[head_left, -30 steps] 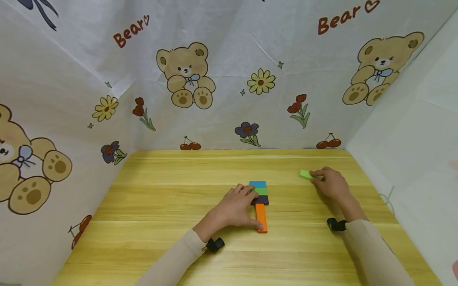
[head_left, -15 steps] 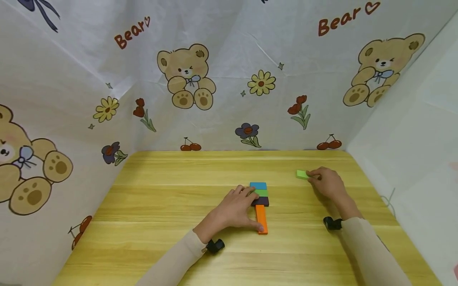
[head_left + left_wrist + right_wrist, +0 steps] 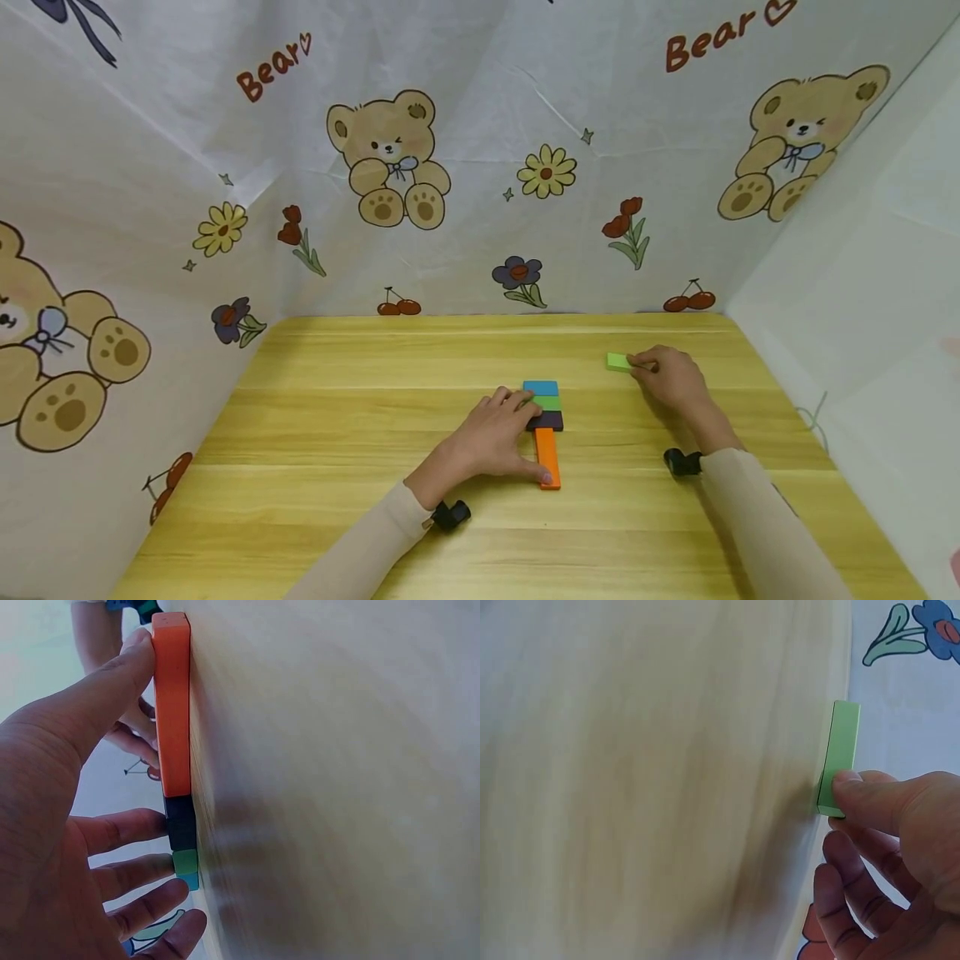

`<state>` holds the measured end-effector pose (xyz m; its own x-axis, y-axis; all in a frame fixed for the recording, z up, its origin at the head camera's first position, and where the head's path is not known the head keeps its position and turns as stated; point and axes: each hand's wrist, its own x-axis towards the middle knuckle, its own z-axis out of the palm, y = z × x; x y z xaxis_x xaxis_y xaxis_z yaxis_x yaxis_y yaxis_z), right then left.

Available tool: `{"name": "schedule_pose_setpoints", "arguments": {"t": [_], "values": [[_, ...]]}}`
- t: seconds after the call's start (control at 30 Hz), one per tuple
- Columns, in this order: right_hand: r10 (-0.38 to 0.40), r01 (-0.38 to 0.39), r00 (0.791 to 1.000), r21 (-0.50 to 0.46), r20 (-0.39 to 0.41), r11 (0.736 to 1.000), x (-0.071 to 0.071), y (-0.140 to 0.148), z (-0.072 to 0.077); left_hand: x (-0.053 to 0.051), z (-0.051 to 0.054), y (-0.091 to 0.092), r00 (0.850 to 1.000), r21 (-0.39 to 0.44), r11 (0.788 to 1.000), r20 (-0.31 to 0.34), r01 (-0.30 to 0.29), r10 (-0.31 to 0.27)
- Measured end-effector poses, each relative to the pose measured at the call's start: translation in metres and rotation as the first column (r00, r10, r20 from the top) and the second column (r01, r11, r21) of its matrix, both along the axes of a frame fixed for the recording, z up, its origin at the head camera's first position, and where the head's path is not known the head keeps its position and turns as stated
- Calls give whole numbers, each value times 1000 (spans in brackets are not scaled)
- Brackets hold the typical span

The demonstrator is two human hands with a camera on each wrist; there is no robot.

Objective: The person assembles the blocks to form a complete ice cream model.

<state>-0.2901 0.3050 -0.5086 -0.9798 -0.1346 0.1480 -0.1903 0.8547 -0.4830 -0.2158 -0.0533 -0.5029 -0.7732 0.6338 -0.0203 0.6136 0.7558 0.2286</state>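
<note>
On the wooden table (image 3: 360, 500), a blue block (image 3: 541, 387), a green block (image 3: 549, 403) and a dark block (image 3: 550, 420) lie side by side. An orange block (image 3: 547, 457) extends from the dark one toward the near edge, like a handle. My left hand (image 3: 491, 437) is spread along their left side; its thumb touches the orange block's near end, and fingertips rest at the dark and green blocks. Farther right, my right hand (image 3: 671, 379) pinches one end of a light green block (image 3: 618, 362) between thumb and fingers. The right wrist view shows this light green block (image 3: 841, 750) with its other end sticking out.
A white cloth (image 3: 465, 275) printed with bears and flowers hangs behind the table and along its left. A pale wall (image 3: 862, 292) borders the right side, with a thin cable (image 3: 816, 417) near the table's right edge.
My right hand has moved left with the light green block, bringing it nearer the other blocks. My left hand and the blocks beside it have stayed in place.
</note>
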Motion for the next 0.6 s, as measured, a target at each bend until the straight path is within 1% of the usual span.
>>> {"name": "schedule_pose_setpoints", "arguments": {"t": [0.3,0.47,0.6], "values": [[17,-17,1000,-13,-7,1000,-5,-19,4,-1,2,0,1000,-2,1000,3,1,-1],[43,-43,999,-8,-20,999,-7,-29,2,-1,0,0,1000,-2,1000,2,-5,5],[47,-47,999,-3,-26,999,-8,-37,0,-1,0,1,1000,1,1000,8,-6,6]]}}
